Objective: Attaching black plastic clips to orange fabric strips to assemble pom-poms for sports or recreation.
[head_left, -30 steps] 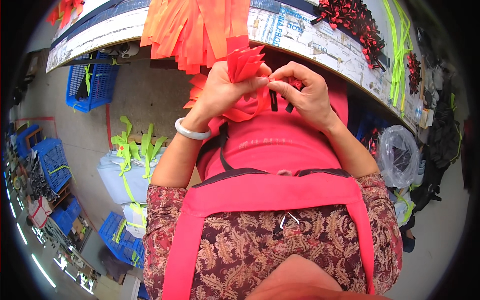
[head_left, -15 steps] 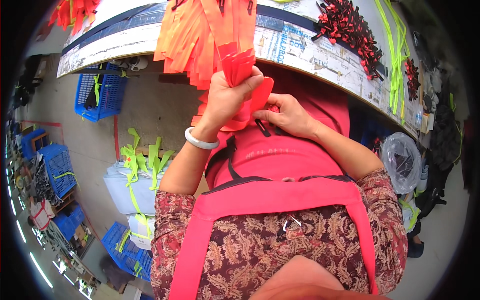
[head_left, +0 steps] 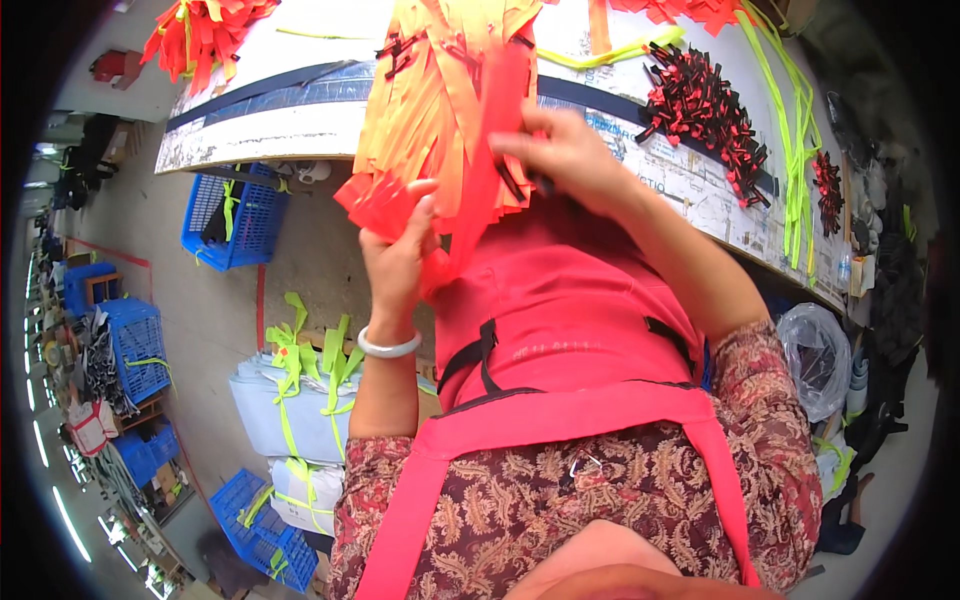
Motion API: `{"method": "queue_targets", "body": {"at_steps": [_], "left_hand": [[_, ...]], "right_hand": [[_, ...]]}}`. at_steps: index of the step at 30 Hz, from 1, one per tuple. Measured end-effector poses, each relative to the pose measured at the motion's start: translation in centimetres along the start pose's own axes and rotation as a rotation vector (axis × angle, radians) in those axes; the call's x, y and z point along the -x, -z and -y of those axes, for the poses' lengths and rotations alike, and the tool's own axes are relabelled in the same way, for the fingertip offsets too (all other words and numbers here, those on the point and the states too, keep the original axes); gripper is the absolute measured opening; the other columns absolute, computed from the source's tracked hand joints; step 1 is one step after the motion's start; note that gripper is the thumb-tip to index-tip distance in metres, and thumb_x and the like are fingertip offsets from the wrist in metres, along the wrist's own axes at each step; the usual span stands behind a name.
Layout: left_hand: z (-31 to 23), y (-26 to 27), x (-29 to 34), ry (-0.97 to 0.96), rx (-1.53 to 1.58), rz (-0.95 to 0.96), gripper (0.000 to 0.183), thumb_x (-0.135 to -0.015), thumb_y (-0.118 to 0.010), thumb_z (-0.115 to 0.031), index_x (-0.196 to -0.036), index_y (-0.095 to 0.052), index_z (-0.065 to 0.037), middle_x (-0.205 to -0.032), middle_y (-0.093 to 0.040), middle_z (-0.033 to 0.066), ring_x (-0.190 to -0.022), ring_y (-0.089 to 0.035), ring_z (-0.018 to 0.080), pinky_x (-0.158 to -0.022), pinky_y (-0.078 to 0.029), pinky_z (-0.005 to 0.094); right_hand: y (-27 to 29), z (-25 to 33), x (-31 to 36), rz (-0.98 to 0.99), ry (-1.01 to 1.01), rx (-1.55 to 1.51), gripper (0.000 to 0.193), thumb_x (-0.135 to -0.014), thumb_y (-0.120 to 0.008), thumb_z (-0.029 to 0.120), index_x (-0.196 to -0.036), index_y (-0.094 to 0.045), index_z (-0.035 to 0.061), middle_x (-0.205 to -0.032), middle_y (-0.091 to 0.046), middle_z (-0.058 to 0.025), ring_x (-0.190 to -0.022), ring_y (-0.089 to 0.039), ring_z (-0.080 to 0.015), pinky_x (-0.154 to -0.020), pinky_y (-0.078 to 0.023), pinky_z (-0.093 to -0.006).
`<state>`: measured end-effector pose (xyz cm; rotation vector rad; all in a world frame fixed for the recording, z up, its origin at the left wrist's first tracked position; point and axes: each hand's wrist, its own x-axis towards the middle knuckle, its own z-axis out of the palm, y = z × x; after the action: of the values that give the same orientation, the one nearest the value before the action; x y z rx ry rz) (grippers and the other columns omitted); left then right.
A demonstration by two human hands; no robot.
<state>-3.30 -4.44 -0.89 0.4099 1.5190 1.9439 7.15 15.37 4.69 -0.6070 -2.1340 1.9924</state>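
Note:
My left hand (head_left: pixel 400 255) is closed around a folded bunch of red-orange fabric strips (head_left: pixel 378 205), its ends fanning out above the fist. From this bunch a red strip (head_left: pixel 488 150) rises, smeared by motion, across the hanging orange strips (head_left: pixel 410 140). My right hand (head_left: pixel 570 155) is beside that strip, at the table's near edge, blurred. Its fingers are curled, with bits of red and black showing at them; what they hold is not clear. Small black end pieces (head_left: pixel 400 55) show on the orange strips.
The white-topped table (head_left: pixel 300 140) holds a pile of small red-and-black pieces (head_left: pixel 705 110) and yellow-green straps (head_left: pixel 790 130) at the right. More red strips (head_left: pixel 205 40) lie at far left. A blue crate (head_left: pixel 235 220) and pale stacked bundles (head_left: pixel 290 400) stand at the left, a clear plastic bag (head_left: pixel 815 360) at the right.
My hands have moved apart: the left lower and to the left with the bunch, the right up toward the table. The red strip now stretches upward, and the view has shifted.

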Motion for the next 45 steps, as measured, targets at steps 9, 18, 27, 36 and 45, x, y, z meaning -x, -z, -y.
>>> {"method": "queue_targets", "body": {"at_steps": [9, 18, 27, 36, 45], "left_hand": [[-1.0, -0.9, 0.7, 0.341, 0.230, 0.273, 0.016, -0.091, -0.061, -0.008, -0.105, -0.062, 0.000, -0.078, -0.055, 0.0014, -0.054, -0.040, 0.0050, -0.049, -0.032, 0.0206], [1.7, -3.2, 0.5, 0.630, 0.332, 0.448, 0.016, -0.089, -0.065, -0.009, -0.102, -0.059, -0.003, -0.074, -0.051, -0.0015, -0.053, -0.040, 0.0051, -0.047, -0.030, 0.0203], [3.2, -1.9, -0.8, 0.724, 0.557, 0.465, 0.035, -0.095, -0.058, -0.034, -0.108, -0.061, -0.002, -0.090, -0.065, 0.0075, -0.067, -0.054, 0.0109, -0.059, -0.045, 0.0250], [2.1, -4.6, 0.1, 0.346, 0.149, 0.344, 0.020, -0.085, -0.070, -0.004, -0.104, -0.063, -0.002, -0.091, -0.065, 0.0013, -0.080, -0.061, 0.0091, -0.070, -0.050, 0.0229], [3.2, -4.8, 0.6, 0.216, -0.131, 0.399, 0.010, -0.086, -0.070, -0.006, -0.092, -0.064, 0.000, -0.086, -0.065, -0.0008, -0.079, -0.058, 0.0056, -0.070, -0.048, 0.0231]], "right_hand": [[3.9, -2.4, -9.5, -0.286, 0.218, 0.160, 0.029, -0.091, -0.064, 0.027, -0.107, -0.065, 0.0027, -0.066, -0.054, 0.0031, -0.052, -0.046, -0.0025, -0.047, -0.036, -0.0184], [-1.1, -3.3, 2.8, 0.012, 0.393, 0.332, 0.015, -0.087, -0.066, 0.009, -0.101, -0.069, 0.0053, -0.079, -0.065, -0.0045, -0.064, -0.056, -0.0047, -0.058, -0.046, -0.0215], [0.6, -4.9, 5.6, 0.002, 0.027, -0.119, 0.006, -0.089, -0.064, 0.005, -0.092, -0.068, 0.0017, -0.083, -0.064, -0.0012, -0.066, -0.056, -0.0050, -0.058, -0.045, -0.0182], [0.9, -4.9, 6.4, -0.091, -0.124, -0.175, 0.015, -0.090, -0.066, 0.015, -0.095, -0.067, 0.0006, -0.083, -0.063, 0.0016, -0.068, -0.052, -0.0028, -0.059, -0.044, -0.0199], [0.6, -6.2, 7.3, 0.074, 0.077, 0.311, 0.019, -0.094, -0.055, 0.014, -0.096, -0.062, -0.0037, -0.073, -0.060, -0.0120, -0.062, -0.056, -0.0144, -0.059, -0.046, -0.0276]]}}
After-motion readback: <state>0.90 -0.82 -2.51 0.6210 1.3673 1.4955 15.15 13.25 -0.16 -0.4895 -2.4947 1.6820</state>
